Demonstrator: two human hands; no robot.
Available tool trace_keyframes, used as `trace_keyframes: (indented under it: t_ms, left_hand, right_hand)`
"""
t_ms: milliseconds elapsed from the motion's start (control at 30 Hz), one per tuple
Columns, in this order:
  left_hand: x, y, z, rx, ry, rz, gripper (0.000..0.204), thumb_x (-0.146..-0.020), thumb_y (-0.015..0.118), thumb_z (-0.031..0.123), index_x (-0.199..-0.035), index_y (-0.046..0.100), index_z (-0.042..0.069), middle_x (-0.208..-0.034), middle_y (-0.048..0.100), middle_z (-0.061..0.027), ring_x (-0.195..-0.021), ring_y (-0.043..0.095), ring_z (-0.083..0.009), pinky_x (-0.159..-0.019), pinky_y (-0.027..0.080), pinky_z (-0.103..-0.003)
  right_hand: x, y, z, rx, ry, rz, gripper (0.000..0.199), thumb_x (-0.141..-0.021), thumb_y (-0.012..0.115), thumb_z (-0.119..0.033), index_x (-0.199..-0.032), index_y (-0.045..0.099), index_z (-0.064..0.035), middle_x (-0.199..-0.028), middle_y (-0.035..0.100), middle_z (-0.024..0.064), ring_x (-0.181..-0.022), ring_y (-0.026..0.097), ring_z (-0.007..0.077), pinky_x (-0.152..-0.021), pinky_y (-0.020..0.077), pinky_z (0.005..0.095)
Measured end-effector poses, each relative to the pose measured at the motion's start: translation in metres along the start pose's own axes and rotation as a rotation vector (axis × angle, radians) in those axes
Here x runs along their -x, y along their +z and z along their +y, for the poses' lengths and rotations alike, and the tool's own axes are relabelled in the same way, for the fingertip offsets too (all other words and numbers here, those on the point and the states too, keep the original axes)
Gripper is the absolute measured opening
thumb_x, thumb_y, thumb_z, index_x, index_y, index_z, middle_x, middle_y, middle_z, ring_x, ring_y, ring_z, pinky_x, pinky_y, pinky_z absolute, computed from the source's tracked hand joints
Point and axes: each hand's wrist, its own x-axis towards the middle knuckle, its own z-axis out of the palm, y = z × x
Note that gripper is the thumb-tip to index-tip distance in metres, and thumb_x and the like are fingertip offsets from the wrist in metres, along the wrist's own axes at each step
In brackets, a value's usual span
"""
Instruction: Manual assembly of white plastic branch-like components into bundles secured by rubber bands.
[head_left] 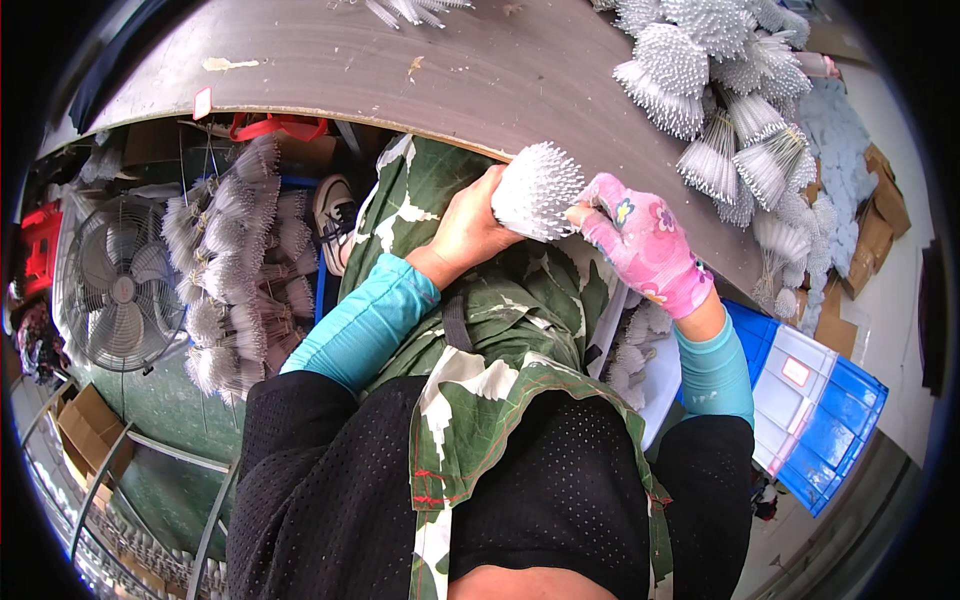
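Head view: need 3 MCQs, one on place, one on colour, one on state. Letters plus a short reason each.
1. Where is the electric fan?
A. On the table
B. Low at the person's left
C. In the blue crate

2. What colour is the glove on the right hand?
A. Pink, flowered
B. Black
C. Plain white

3. How is the white bundle held?
A. Lying loose on the table
B. Left hand grips it, right hand's fingers touch its side
C. Right hand alone

Answers:
1 B: it stands below the table's edge on the left.
2 A: pink with flower prints.
3 B: bare left hand wraps it; gloved fingers meet it.
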Motion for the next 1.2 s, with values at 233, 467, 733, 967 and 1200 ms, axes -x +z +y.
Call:
trace_keyframes:
  t_ms: [233,467,733,967,1200]
  left_hand:
    - [0.0,0.001,-0.002,-0.008,-0.023,-0.007,0.059,-0.068,0.08,0.02,-0.117,0.051,0.005,-0.106,0.061,-0.0148,-0.1,0.06,-0.0325,-0.083,0.048,-0.038]
    - [0.0,0.0,0.0,0.013,-0.023,-0.007,0.059,-0.066,0.081,0.021,-0.115,0.052,0.005,-0.104,0.061,-0.0157,-0.099,0.06,-0.0334,-0.082,0.048,-0.039]
    - [0.001,0.0,-0.003,0.015,-0.016,-0.016,0.06,-0.066,0.081,0.021,-0.116,0.051,0.004,-0.106,0.061,-0.0158,-0.1,0.06,-0.0331,-0.083,0.049,-0.039]
    - [-0.001,0.0,0.002,0.043,-0.042,-0.028,0.061,-0.068,0.08,0.021,-0.118,0.05,0.005,-0.107,0.061,-0.0158,-0.1,0.06,-0.0331,-0.084,0.048,-0.039]
    - [0.0,0.0,-0.001,0.057,-0.038,-0.03,0.06,-0.067,0.08,0.021,-0.117,0.05,0.005,-0.106,0.061,-0.0157,-0.1,0.06,-0.0332,-0.083,0.048,-0.039]
  right_hand:
    - [-0.009,-0.001,0.014,-0.58,0.4,-0.227,0.027,-0.089,0.06,-0.03,-0.083,0.058,-0.0031,-0.064,0.057,-0.0002,-0.052,0.051,0.0053,-0.047,0.0389,0.0229]
    - [-0.011,-0.005,0.038,-1.064,0.44,-0.465,0.032,-0.091,0.057,-0.034,-0.087,0.06,-0.0019,-0.06,0.054,0.002,-0.042,0.041,0.0026,-0.036,0.0278,0.0168]
    - [0.011,0.002,0.021,-0.805,0.418,-0.201,0.032,-0.092,0.056,-0.035,-0.085,0.057,-0.0043,-0.06,0.05,-0.0027,-0.048,0.043,0.0027,-0.043,0.0298,0.0174]
    - [0.004,0.0,0.006,-0.063,0.025,-0.01,0.024,-0.088,0.06,-0.026,-0.092,0.057,-0.0026,-0.072,0.061,0.0175,-0.07,0.06,0.036,-0.062,0.0448,0.0409]
    - [0.003,0.003,0.005,0.018,0.0,0.0,0.028,-0.088,0.06,-0.03,-0.091,0.056,-0.0028,-0.072,0.061,0.0189,-0.073,0.061,0.0377,-0.063,0.0452,0.0433]
